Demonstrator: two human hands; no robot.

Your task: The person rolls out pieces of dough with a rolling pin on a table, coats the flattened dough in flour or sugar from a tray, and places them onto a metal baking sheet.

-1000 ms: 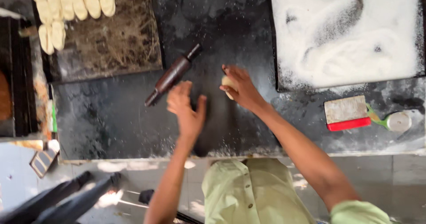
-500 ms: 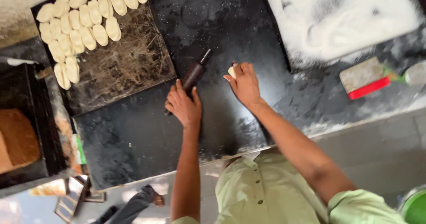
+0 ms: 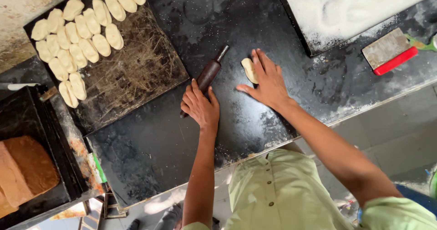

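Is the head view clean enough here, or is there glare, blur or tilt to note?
Head view: sharp around the left hand on the rolling pin and the right hand by the dough piece; the floured tray at top right is nearly blown out; the frame is tilted, counter edge running diagonally; sun patches below.
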